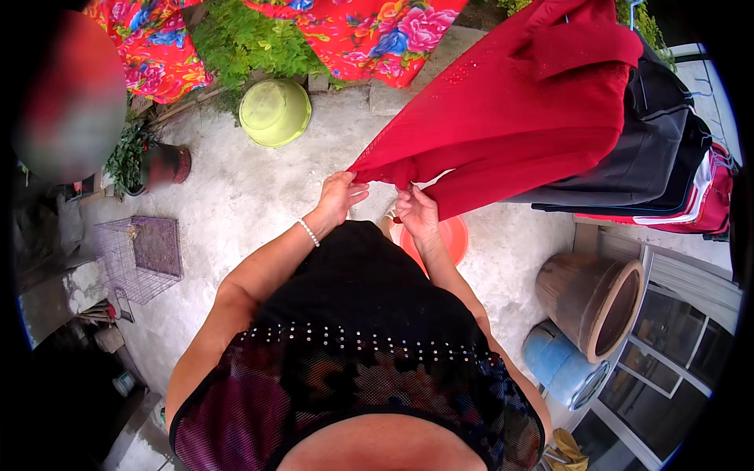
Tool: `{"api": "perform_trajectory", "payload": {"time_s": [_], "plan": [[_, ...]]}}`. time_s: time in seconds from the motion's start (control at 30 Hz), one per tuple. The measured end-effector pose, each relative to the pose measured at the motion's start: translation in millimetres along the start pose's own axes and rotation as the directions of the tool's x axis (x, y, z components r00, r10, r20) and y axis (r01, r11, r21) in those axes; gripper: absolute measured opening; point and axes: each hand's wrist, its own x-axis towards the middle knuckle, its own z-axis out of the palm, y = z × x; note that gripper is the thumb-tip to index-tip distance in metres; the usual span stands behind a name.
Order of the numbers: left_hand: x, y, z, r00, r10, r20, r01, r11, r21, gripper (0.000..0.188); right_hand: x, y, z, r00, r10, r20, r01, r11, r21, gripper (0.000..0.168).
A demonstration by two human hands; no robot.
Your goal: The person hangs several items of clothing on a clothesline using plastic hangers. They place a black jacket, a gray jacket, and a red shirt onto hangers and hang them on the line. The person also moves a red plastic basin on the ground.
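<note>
A dark red garment point(506, 118) hangs from a blue hanger at the upper right, its lower edge stretched towards me. My left hand point(341, 197), below a white bead bracelet's wrist, pinches the left corner of that edge. My right hand point(417, 209) grips the hem a little further right, fingertips curled on the cloth. Just beneath the right hand and forearm, a pink-red plastic basin point(450, 238) stands on the ground, partly hidden by them. To the right of the red garment, dark jackets point(654, 129) and other clothes hang on hangers.
Red floral cloths point(389, 35) hang at the top. A yellow-green basin point(274, 112) lies on the concrete, with a wire cage point(141, 259) at left. A large brown pot point(580, 300) and a blue barrel point(562, 359) stand at right, beside glazed doors. A blurred round shape covers the upper left.
</note>
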Motion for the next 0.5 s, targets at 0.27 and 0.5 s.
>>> {"api": "perform_trajectory", "payload": {"time_s": [0.27, 0.5], "plan": [[-2.3, -0.2, 3.1, 0.996, 0.019, 0.089, -0.016, 0.999, -0.029, 0.015, 25.8, 11.5, 17.3, 0.955, -0.113, -0.274, 0.075, 0.986, -0.148, 0.009], [-9.0, -0.6, 3.5, 0.971, 0.19, 0.148, -0.23, 0.913, 0.338, 0.011, 41.7, 22.0, 74.4, 0.887, -0.43, 0.166, 0.079, -0.211, -0.974, 0.025]]}}
